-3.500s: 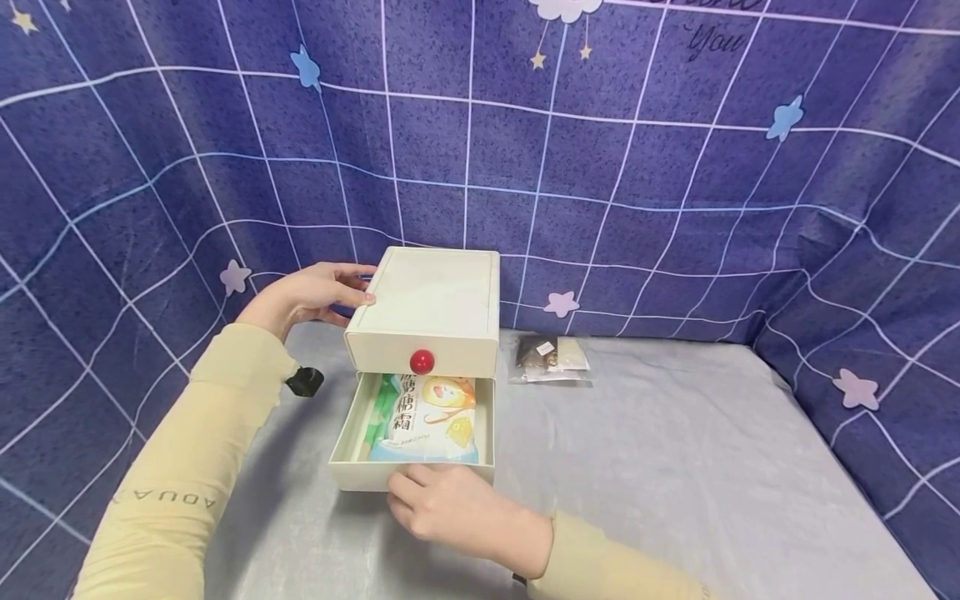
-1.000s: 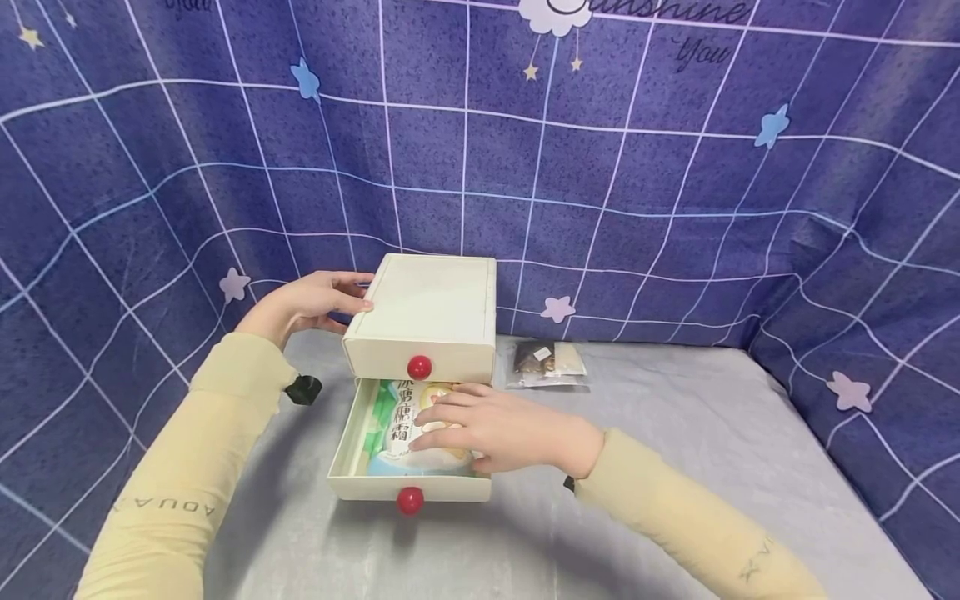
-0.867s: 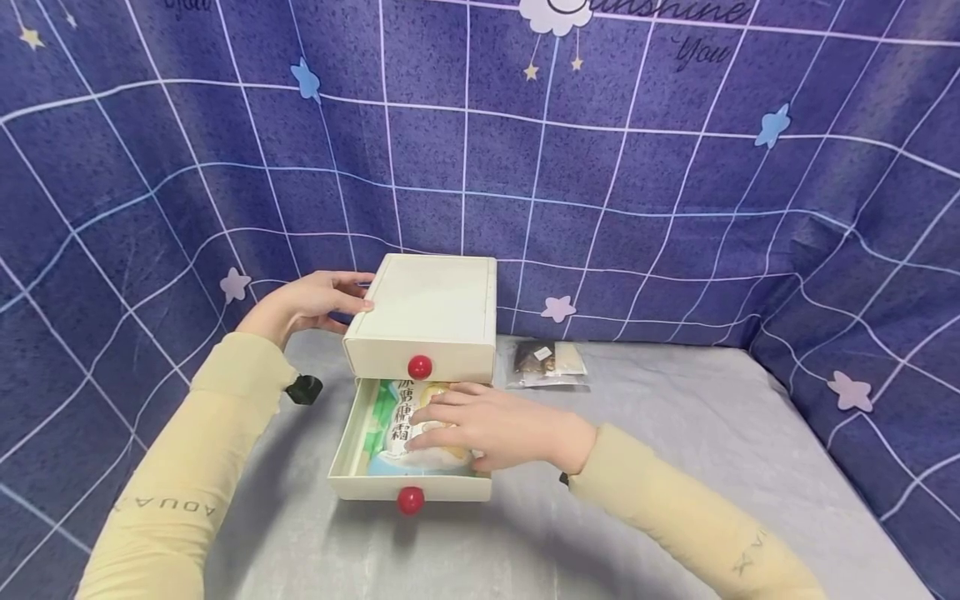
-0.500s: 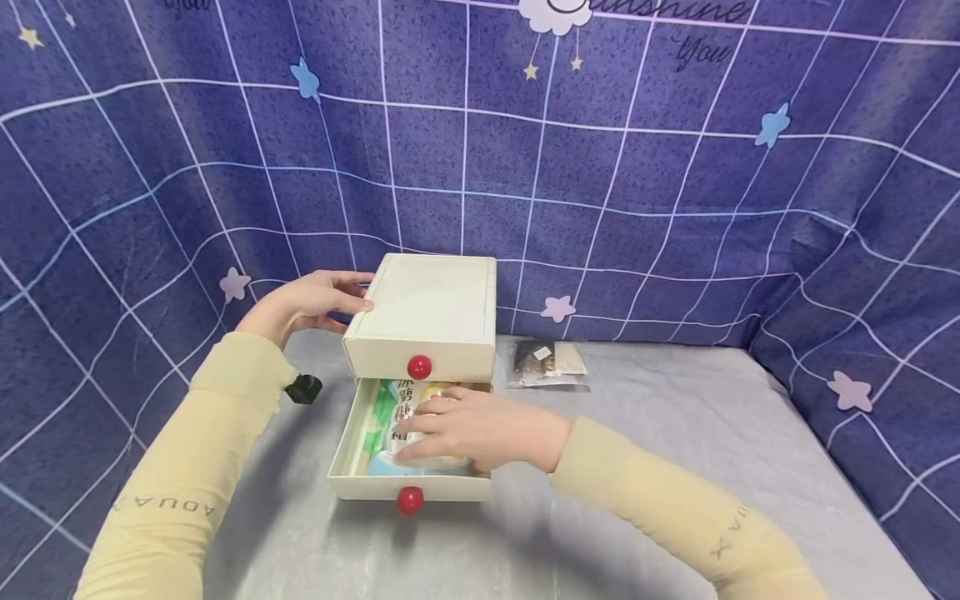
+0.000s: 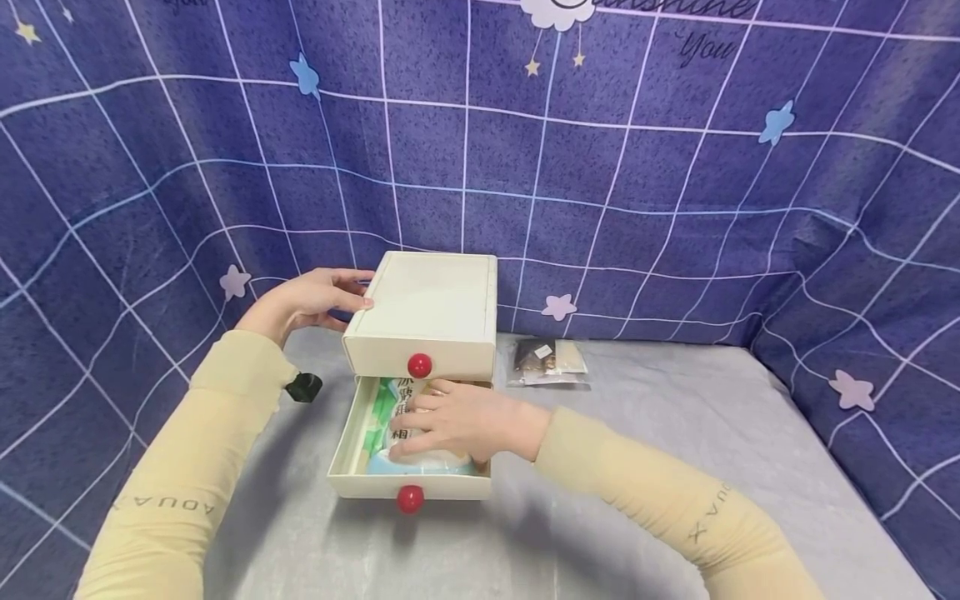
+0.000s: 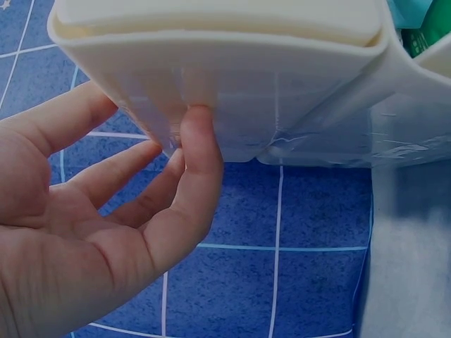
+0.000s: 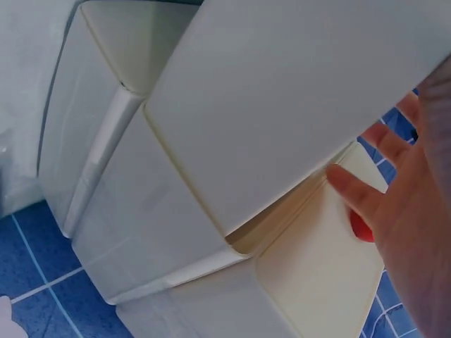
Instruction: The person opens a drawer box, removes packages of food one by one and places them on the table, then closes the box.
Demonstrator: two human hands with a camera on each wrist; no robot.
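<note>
A cream two-drawer box (image 5: 431, 296) stands on the grey cloth, its lower drawer (image 5: 367, 486) pulled out. Inside lies a white and pale-blue food packet (image 5: 442, 463) with large dark characters; something green (image 5: 381, 417) shows along its left. My right hand (image 5: 465, 423) reaches over the drawer's right wall, fingers spread and slightly bent on the packet, covering much of it. My left hand (image 5: 315, 298) touches the box's left side; in the left wrist view, a fingertip of that hand (image 6: 106, 232) presses the box wall.
Red knobs mark the upper drawer (image 5: 420, 365) and the lower drawer front. Behind right lies a clear bag (image 5: 549, 362) with dark and white contents. A small black object (image 5: 303, 387) sits beneath the left wrist. A blue checked curtain (image 5: 637, 192) hangs behind.
My right hand has left the lower drawer's front, where it was at first, and come over the packet. Over the last second it has slid slightly left. The left hand stays put.
</note>
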